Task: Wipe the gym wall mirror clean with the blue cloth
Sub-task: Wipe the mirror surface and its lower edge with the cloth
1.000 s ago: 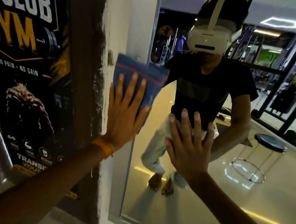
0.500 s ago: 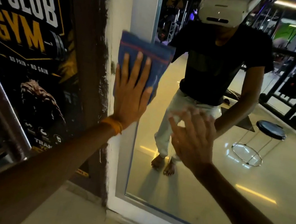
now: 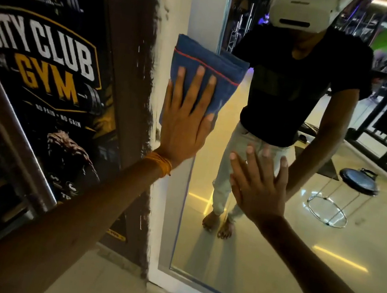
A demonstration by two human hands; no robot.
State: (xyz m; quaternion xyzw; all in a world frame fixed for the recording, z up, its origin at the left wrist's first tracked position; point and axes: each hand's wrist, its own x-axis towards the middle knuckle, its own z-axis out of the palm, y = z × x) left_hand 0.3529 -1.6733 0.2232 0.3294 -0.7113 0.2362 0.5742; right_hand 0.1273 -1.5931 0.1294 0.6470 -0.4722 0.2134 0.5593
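Note:
A folded blue cloth point(image 3: 207, 65) with a red stripe lies flat against the left edge of the wall mirror point(image 3: 272, 253). My left hand point(image 3: 186, 120) presses it there with straight, spread fingers, an orange band on the wrist. My right hand point(image 3: 259, 186) is flat on the glass lower and to the right, fingers straight and spread, holding nothing. The mirror reflects a person in a black shirt and a white headset.
A white mirror frame point(image 3: 169, 218) and a rough painted wall strip stand left of the glass. Further left hangs a dark gym poster point(image 3: 42, 56) behind a slanted metal bar point(image 3: 10, 136). A black stool point(image 3: 357, 183) and gym racks appear in the reflection.
The view has tipped down and shifted. My left hand has slid the cloth slightly up along the mirror's left edge; my right hand stays flat on the glass.

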